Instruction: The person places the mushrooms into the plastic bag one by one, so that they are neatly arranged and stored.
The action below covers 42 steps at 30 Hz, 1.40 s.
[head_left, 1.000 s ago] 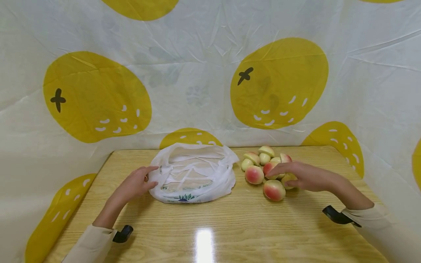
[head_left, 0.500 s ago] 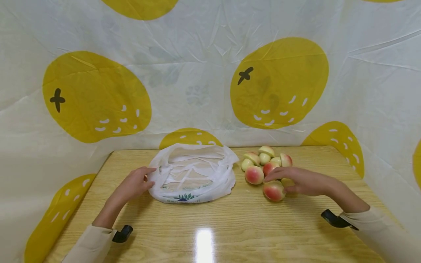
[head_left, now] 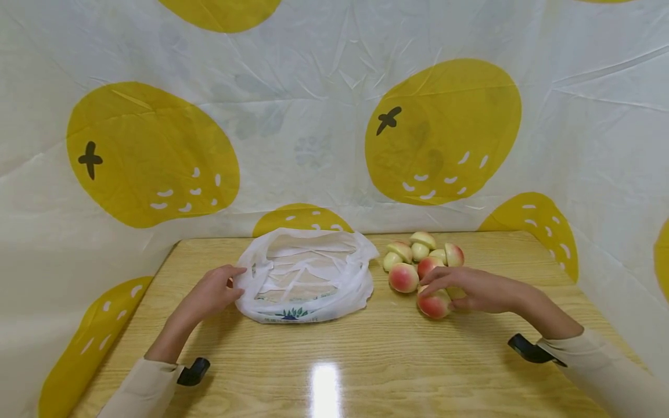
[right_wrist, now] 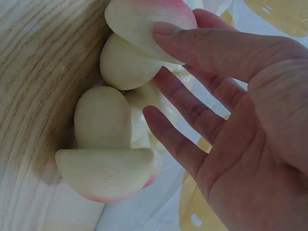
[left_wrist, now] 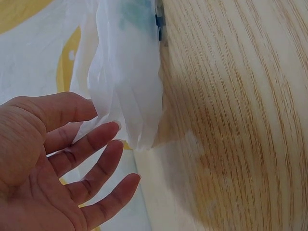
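Note:
A white plastic bag (head_left: 308,276) lies with its mouth spread wide on the wooden table. At its left edge is my left hand (head_left: 211,293), fingers loosely bent and apart; in the left wrist view the thumb and index fingertip of my left hand (left_wrist: 67,159) touch the plastic. My right hand (head_left: 483,290) holds the nearest red-and-cream mushroom (head_left: 434,303) by its cap, thumb and index finger on opposite sides. The right wrist view shows the thumb of my right hand (right_wrist: 240,115) on that cap (right_wrist: 139,24), the stem beneath it.
Several similar mushrooms, one a red-topped mushroom (head_left: 403,278), stand close together behind and left of my right hand. A white cloth (head_left: 303,145) with yellow fruit prints hangs around the table's (head_left: 376,366) back and sides.
My right hand has shifted toward me from the mushrooms behind and now has its fingers around the nearest one. My left hand has barely moved.

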Motion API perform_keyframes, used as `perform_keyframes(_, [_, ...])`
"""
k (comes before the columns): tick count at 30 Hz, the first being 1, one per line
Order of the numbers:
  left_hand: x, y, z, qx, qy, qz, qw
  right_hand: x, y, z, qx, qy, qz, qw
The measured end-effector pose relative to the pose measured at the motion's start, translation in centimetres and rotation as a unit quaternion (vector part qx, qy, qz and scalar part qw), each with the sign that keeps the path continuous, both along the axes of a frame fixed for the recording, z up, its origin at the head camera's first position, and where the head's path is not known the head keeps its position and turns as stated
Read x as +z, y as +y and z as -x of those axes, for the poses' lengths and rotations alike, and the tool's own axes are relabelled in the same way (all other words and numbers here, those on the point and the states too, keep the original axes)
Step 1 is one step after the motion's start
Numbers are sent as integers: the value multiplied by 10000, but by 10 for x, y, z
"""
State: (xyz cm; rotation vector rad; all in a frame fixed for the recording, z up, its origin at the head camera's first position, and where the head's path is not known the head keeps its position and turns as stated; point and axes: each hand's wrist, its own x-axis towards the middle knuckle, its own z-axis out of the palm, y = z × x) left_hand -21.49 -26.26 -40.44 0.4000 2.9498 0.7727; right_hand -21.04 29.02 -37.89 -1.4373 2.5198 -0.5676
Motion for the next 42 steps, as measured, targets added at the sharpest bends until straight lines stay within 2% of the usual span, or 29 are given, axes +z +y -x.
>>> perform_keyframes(12, [2, 1, 0, -30, -86, -21, 10000, -6, 1, 3, 292, 517, 212, 9980])
perform_keyframes(19, [0, 0, 1, -23, -142, 1, 9999, -7, -1, 2, -33, 313, -22, 9995])
perform_keyframes(25, [0, 1, 2, -34, -110, -7, 9999, -8, -1, 1, -237, 448, -206, 9985])
perform_keyframes(30, [0, 0, 2, -18, -133, -31, 9999, -10, -2, 1, -383, 383, -339, 9980])
perform_keyframes(42, [0, 1, 0, -15, -159, -26, 9999, -14, -5, -4, -271, -106, -20, 9996])
